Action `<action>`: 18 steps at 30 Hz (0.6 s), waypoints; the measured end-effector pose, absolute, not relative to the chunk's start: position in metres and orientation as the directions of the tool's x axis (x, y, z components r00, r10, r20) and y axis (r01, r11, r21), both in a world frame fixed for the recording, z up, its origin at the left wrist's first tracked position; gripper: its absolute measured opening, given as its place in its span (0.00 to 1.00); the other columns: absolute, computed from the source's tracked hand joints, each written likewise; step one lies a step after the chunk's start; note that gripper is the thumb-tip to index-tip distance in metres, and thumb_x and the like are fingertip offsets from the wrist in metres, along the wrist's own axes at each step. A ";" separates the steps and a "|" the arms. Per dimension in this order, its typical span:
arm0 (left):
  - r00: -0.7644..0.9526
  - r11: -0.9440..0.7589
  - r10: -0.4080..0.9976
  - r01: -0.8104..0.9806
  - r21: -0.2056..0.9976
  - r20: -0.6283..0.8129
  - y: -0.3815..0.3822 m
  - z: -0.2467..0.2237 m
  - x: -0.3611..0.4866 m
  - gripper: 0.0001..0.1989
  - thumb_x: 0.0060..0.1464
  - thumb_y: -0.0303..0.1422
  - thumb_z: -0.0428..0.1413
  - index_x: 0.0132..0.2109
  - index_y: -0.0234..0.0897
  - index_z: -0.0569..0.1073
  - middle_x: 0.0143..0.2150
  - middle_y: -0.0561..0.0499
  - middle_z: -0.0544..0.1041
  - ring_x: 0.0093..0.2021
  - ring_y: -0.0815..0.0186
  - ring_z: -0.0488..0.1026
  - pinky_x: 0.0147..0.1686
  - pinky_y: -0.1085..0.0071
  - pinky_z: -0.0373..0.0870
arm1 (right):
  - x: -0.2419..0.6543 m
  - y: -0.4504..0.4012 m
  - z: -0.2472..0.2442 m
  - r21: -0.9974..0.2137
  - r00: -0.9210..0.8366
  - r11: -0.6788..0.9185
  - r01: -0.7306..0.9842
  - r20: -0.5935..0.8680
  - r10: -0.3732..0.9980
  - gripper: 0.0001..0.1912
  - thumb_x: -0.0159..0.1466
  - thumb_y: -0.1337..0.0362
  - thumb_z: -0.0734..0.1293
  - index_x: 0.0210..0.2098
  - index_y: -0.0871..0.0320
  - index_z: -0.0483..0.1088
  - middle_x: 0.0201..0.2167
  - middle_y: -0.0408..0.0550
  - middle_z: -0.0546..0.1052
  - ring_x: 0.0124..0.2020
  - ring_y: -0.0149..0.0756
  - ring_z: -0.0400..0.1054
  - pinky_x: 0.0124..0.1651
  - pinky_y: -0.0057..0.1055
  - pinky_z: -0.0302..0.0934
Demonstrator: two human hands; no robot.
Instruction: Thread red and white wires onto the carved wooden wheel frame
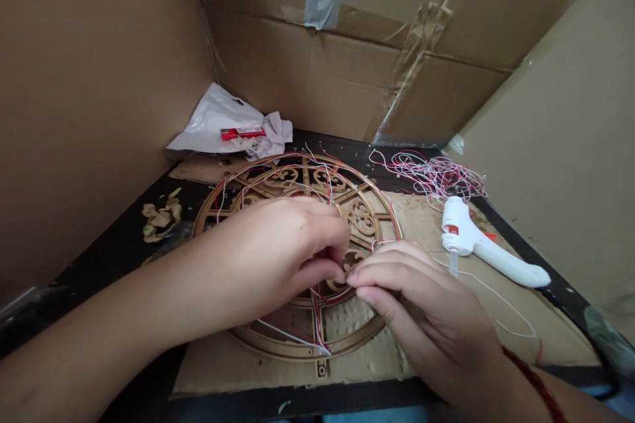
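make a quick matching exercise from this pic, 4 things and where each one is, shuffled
Things
1. hot glue gun
2. tangle of red and white wires
3. crumpled brown paper scraps
4. white plastic bag

Places
A. in the far corner against the cardboard wall
B. on the black tabletop, left of the round wooden frame
C. lying on the cardboard sheet
D. heaped past the far edge of that sheet

Pairs: 1-C, 2-D, 3-B, 4-A
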State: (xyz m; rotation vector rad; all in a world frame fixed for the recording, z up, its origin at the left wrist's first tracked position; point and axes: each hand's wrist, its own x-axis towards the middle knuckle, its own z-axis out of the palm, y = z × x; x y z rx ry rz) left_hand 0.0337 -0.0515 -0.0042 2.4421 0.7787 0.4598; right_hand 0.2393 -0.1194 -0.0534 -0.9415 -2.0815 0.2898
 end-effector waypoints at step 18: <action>0.862 -0.360 0.462 0.398 0.844 -0.209 -0.057 0.008 0.038 0.12 0.63 0.36 0.60 0.31 0.36 0.75 0.29 0.60 0.75 0.31 0.75 0.70 0.29 0.79 0.61 | 0.245 -0.125 -0.050 -0.342 -0.527 0.810 0.476 0.626 0.574 0.06 0.69 0.73 0.65 0.35 0.58 0.67 0.29 0.40 0.76 0.33 0.30 0.67 0.40 0.33 0.62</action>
